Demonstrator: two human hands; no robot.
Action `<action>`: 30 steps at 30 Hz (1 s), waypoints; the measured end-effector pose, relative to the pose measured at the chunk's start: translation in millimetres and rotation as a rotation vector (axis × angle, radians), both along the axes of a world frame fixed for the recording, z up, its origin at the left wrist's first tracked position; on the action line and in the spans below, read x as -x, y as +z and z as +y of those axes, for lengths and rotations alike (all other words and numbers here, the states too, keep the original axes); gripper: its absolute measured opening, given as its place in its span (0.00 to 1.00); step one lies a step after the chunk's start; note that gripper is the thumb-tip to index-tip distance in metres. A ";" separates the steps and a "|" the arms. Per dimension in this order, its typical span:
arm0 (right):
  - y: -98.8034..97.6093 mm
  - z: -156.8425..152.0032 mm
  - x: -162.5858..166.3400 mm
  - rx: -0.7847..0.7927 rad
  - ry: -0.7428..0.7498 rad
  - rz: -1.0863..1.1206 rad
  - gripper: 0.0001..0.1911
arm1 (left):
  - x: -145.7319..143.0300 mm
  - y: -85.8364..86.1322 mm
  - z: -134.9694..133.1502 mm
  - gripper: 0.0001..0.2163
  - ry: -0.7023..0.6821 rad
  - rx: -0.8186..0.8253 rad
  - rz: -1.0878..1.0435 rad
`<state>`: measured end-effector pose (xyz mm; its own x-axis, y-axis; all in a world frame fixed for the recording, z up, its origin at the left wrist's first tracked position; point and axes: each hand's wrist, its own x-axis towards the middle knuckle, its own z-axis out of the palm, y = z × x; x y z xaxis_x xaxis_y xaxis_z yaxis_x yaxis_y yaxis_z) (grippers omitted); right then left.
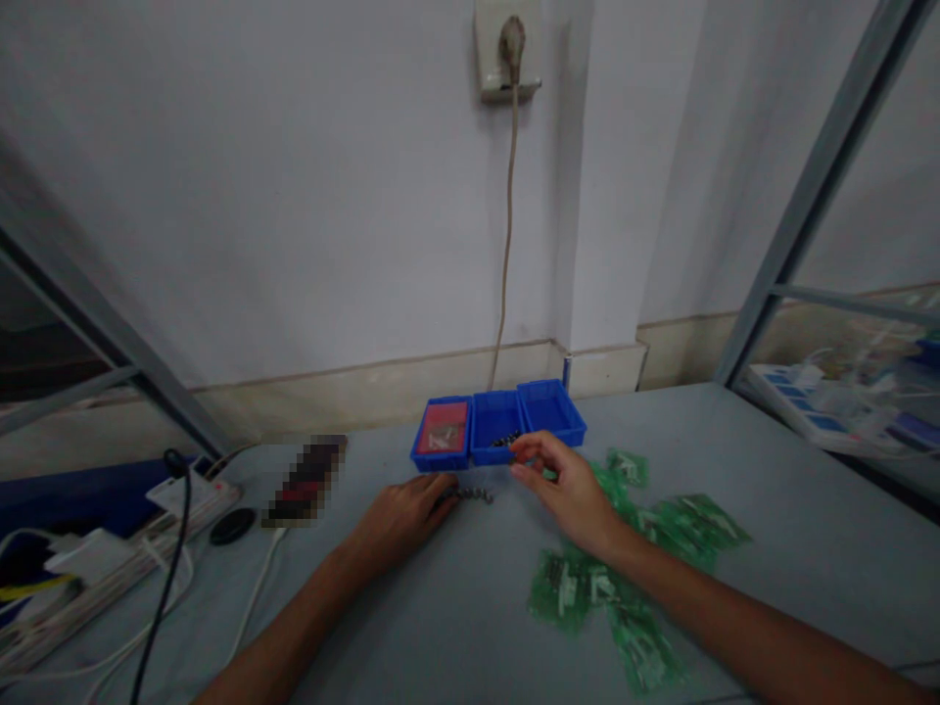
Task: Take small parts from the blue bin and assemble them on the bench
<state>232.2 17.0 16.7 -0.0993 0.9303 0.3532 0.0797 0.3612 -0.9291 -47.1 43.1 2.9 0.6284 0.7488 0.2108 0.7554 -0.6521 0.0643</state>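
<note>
- hands apart; left hand point(406, 516) lies at the small parts point(476, 495) on the table point(418, 627), likely steadying them.
- right hand point(567, 487) curled by the middle blue bin point(496, 407); cannot tell whether it grips anything.
- bins point(549, 403) adjoin, presumably for short reach.

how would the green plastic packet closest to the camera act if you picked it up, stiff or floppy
Probably floppy: the green plastic packet looks thin and wrinkled. It may sag unevenly, since its see-through wrap shows small contents inside. It seems unlikely to roll, as it lies flat on the table.
</note>
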 end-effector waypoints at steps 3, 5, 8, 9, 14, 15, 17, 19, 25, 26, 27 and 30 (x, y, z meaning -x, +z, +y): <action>-1.5 3.7 0.7 0.224 0.117 0.207 0.14 | -0.6 1.1 -0.5 0.12 0.014 0.003 0.019; -0.5 4.0 0.4 0.323 0.154 0.318 0.16 | -0.6 1.5 -0.3 0.12 0.011 0.004 0.025; 2.2 2.9 -1.2 0.427 0.209 0.448 0.18 | 0.1 1.4 0.3 0.12 0.000 0.007 0.032; 2.9 2.6 -1.8 0.451 0.229 0.476 0.18 | 0.3 1.3 0.5 0.12 0.000 0.008 0.033; 1.2 4.2 -2.8 0.324 0.154 0.309 0.16 | 0.2 1.9 0.2 0.12 -0.005 0.021 0.033; 0.5 5.0 -3.2 0.254 0.114 0.234 0.16 | -0.1 2.2 -0.1 0.12 -0.007 0.017 0.029; -0.4 6.6 -4.7 0.113 0.035 0.111 0.13 | -0.8 2.8 -0.5 0.12 -0.011 0.002 0.024; -0.2 8.4 -7.3 -0.022 -0.048 -0.001 0.07 | -1.6 3.2 -0.6 0.12 -0.015 -0.011 0.017; -5.5 18.5 -13.8 -0.271 -0.202 -0.279 0.05 | -2.6 3.0 0.3 0.12 -0.038 -0.004 0.018; -8.4 20.5 -14.1 -0.282 -0.205 -0.297 0.07 | -2.5 3.0 0.3 0.12 -0.038 -0.002 0.015; -11.5 22.2 -14.3 -0.288 -0.193 -0.320 0.09 | -2.5 3.0 0.3 0.12 -0.037 0.001 0.012; -17.4 23.6 -14.0 -0.279 -0.137 -0.385 0.18 | -2.2 3.5 -0.1 0.12 -0.035 0.019 0.003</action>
<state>246.1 40.6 -0.8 -0.1551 0.8189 0.5525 0.4624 0.5545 -0.6919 -44.9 43.0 6.3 0.6551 0.7301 0.1944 0.7323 -0.6769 0.0745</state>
